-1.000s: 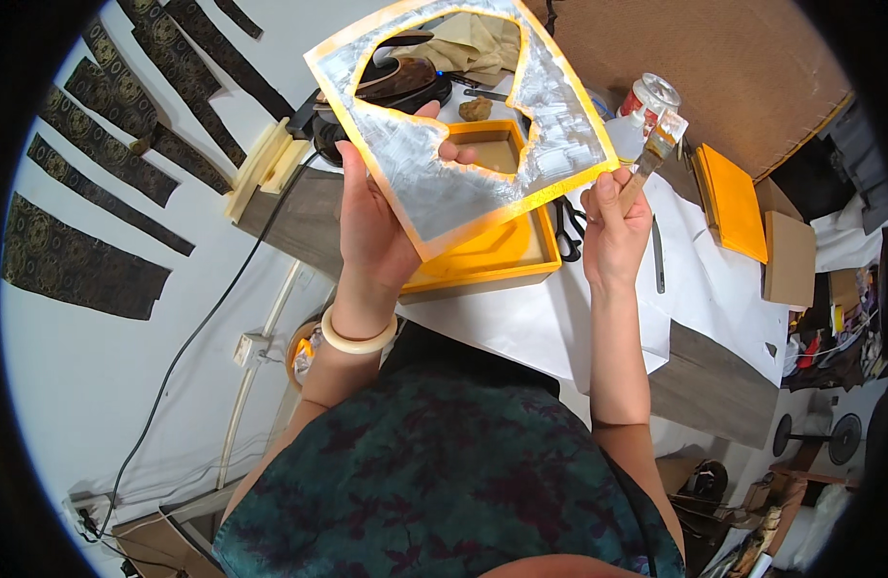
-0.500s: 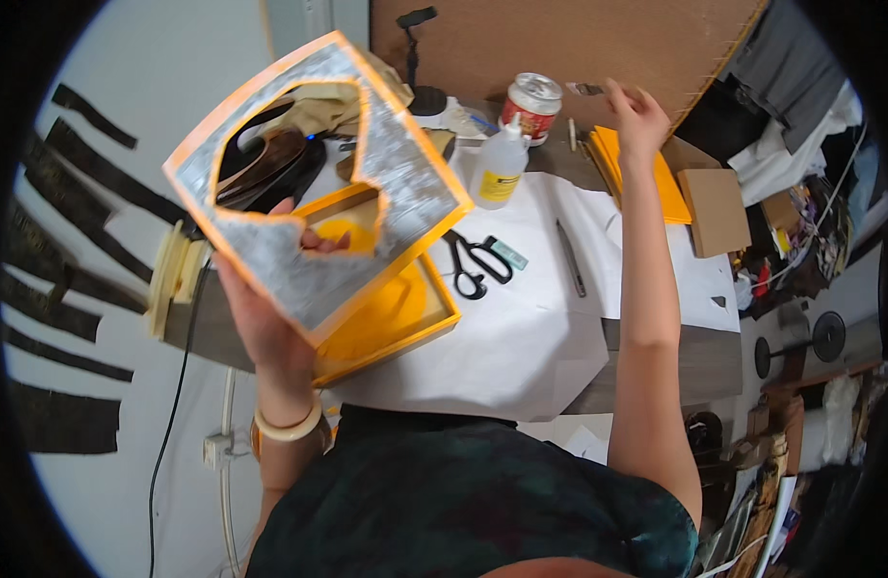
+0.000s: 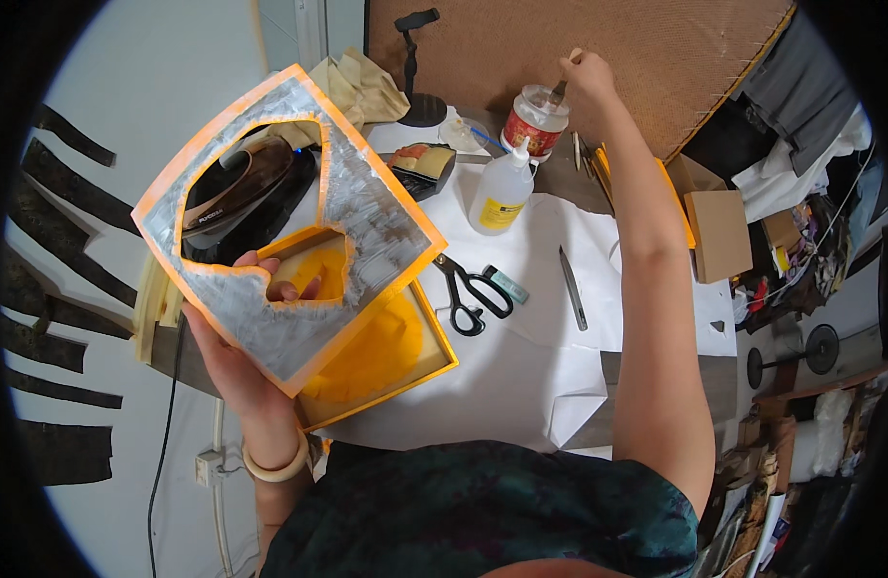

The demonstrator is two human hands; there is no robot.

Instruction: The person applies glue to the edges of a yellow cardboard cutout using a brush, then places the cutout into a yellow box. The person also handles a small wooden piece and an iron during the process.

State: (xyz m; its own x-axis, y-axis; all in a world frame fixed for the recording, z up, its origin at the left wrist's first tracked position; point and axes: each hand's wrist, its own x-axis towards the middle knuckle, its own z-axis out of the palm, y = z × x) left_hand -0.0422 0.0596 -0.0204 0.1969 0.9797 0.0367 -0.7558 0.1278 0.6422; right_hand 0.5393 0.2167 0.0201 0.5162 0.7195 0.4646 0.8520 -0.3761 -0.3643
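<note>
My left hand (image 3: 234, 374) grips the lower left part of a flat panel (image 3: 386, 212), its fingertips showing through the irregular cut-out. The panel is smeared grey-white, with orange borders, and is held tilted over a shallow yellow-rimmed box (image 3: 434, 374). Inside that box lies yellow-orange material. At the back, my right hand (image 3: 590, 73) is closed around a small brush (image 3: 558, 92), its bristles at the mouth of a clear jar (image 3: 533, 130) with a red label. A translucent squeeze bottle (image 3: 500, 200) with a yellow label stands in front of the jar.
Black-handled scissors (image 3: 471, 294), a small greenish block (image 3: 506, 284) and a slim grey pen-like tool (image 3: 573, 289) lie on white paper. A dark iron (image 3: 256, 188) sits behind the panel. A black stand (image 3: 424, 109) and a cardboard box (image 3: 717, 235) are farther off.
My right hand has moved left with the brush, from beside the jar to its mouth. The panel in my left hand has shifted left and slightly down in view.
</note>
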